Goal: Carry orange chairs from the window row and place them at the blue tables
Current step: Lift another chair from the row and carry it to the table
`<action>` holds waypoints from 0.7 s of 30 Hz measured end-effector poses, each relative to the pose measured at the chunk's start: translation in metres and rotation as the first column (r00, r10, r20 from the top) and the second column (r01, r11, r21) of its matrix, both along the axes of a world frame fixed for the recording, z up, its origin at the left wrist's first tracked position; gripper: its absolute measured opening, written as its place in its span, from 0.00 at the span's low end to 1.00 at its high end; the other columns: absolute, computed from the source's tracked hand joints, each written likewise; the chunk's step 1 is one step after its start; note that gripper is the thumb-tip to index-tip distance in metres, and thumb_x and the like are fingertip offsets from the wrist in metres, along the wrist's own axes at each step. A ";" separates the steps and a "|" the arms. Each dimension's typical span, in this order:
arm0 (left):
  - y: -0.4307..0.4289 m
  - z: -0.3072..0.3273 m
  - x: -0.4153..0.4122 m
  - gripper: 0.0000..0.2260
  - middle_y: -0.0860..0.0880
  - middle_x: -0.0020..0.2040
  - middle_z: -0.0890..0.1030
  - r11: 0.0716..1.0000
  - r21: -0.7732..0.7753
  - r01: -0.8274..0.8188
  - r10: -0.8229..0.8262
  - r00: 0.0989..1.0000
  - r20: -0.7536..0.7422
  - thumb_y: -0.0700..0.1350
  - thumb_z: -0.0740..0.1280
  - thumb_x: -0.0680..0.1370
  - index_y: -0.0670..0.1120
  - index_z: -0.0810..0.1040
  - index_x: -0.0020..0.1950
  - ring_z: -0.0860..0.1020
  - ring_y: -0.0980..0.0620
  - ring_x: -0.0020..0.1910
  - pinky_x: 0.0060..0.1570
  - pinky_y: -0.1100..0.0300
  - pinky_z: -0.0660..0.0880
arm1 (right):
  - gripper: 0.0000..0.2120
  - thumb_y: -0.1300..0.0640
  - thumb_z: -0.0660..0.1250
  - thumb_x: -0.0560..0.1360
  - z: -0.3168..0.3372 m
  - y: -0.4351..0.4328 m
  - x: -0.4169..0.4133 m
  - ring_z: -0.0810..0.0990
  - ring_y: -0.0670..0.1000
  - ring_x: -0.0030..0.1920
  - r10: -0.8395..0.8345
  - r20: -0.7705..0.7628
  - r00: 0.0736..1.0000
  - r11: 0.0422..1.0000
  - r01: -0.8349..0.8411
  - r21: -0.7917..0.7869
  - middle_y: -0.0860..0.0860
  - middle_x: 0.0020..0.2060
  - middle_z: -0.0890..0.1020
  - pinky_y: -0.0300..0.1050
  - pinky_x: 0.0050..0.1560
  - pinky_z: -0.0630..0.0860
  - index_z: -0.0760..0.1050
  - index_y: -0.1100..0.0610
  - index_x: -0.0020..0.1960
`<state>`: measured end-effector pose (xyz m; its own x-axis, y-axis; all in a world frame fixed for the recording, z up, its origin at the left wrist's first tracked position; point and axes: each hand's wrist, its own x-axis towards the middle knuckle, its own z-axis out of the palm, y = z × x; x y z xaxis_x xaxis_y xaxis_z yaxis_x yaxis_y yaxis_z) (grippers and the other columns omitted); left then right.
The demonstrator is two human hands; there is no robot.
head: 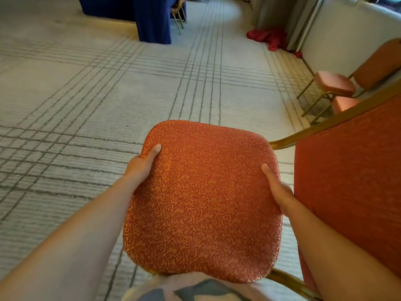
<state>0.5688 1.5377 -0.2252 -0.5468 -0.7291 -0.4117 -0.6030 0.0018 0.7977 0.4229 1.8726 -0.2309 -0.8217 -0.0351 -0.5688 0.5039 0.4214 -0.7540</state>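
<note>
Halfway at most through one carry: gripping the orange chair [201, 203] at six o'clock by its seat edges, left hand [138, 168] and right hand [280, 192] each clamped thumb-on-top, yet to reach the blue table [149, 16] at eleven o'clock, spare chairs [335, 80] waiting at two o'clock.

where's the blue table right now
Head view: the blue table is at the top, left of centre, across the carpet from the held chair; a red cloth lies on the floor to its right.
</note>
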 end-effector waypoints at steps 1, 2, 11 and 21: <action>-0.007 0.000 -0.020 0.42 0.37 0.66 0.74 1.000 0.009 -0.003 0.003 1.000 0.004 0.72 0.60 0.70 0.39 0.73 0.69 0.73 0.39 0.65 0.62 0.52 0.68 | 0.48 0.23 0.65 0.62 0.003 -0.008 -0.022 0.77 0.60 0.61 0.007 -0.006 1.000 1.000 -0.007 0.013 0.59 0.62 0.79 0.56 0.67 0.71 0.73 0.58 0.68; -0.014 -0.002 -0.038 0.42 0.37 0.66 0.75 0.999 0.033 -0.016 0.016 1.000 0.004 0.73 0.60 0.70 0.39 0.73 0.69 0.74 0.39 0.64 0.62 0.51 0.68 | 0.47 0.24 0.65 0.63 0.005 -0.016 -0.044 0.77 0.60 0.61 0.017 -0.010 1.000 1.000 -0.017 0.005 0.59 0.62 0.79 0.56 0.67 0.71 0.73 0.58 0.68; -0.098 -0.002 -0.172 0.40 0.37 0.65 0.75 0.996 0.019 -0.083 0.083 0.996 0.020 0.72 0.61 0.70 0.40 0.74 0.67 0.74 0.39 0.63 0.60 0.52 0.69 | 0.61 0.17 0.64 0.49 -0.005 -0.107 -0.189 0.76 0.60 0.62 0.075 0.045 0.996 0.997 -0.075 0.003 0.59 0.64 0.78 0.59 0.67 0.70 0.72 0.56 0.70; -0.259 -0.012 -0.366 0.40 0.38 0.63 0.77 0.999 0.025 -0.044 0.044 0.999 -0.006 0.72 0.63 0.69 0.40 0.75 0.66 0.76 0.40 0.62 0.59 0.54 0.70 | 0.47 0.26 0.64 0.66 -0.024 -0.263 -0.362 0.74 0.62 0.64 0.031 0.039 0.999 0.999 -0.029 -0.040 0.60 0.66 0.75 0.57 0.66 0.70 0.69 0.59 0.72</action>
